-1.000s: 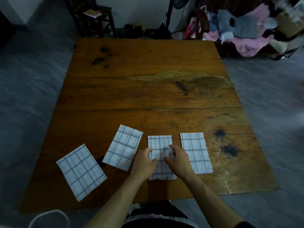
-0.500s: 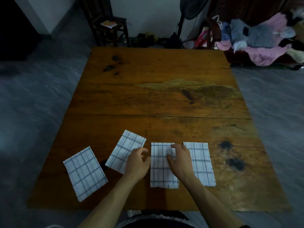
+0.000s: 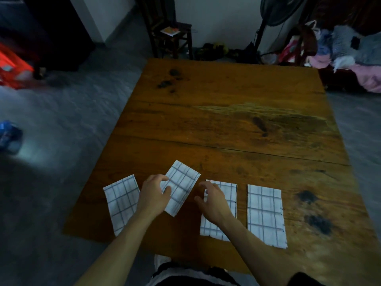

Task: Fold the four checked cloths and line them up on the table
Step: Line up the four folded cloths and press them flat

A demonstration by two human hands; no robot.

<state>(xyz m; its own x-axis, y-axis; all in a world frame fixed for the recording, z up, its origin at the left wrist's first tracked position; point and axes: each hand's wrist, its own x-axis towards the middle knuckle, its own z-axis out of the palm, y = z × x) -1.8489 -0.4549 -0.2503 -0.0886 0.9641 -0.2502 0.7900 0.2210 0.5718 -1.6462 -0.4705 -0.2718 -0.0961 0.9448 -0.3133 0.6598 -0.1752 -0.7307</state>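
Four folded white checked cloths lie near the front edge of the wooden table [image 3: 226,120]. The leftmost cloth [image 3: 120,201] is slightly tilted. The second cloth [image 3: 183,182] lies askew, leaning to the right. My left hand [image 3: 153,196] grips its left edge, thumb on top and fingers curled at the upper corner. The third cloth [image 3: 227,191] lies straight, partly under my right hand [image 3: 214,204], which hovers over its left side with relaxed, spread fingers. Parallel to it, a narrow gap away, the fourth cloth [image 3: 265,213] lies straight.
Beyond the table's far edge stand a dark wooden chair [image 3: 175,36] and a fan stand [image 3: 261,32]. A pile of clothes [image 3: 350,56] sits at the back right. A red object [image 3: 12,69] and a blue object [image 3: 8,135] lie on the grey floor at left.
Both hands left the third cloth and shifted left. My left hand has taken hold of the second, tilted cloth. The view has turned to the left.
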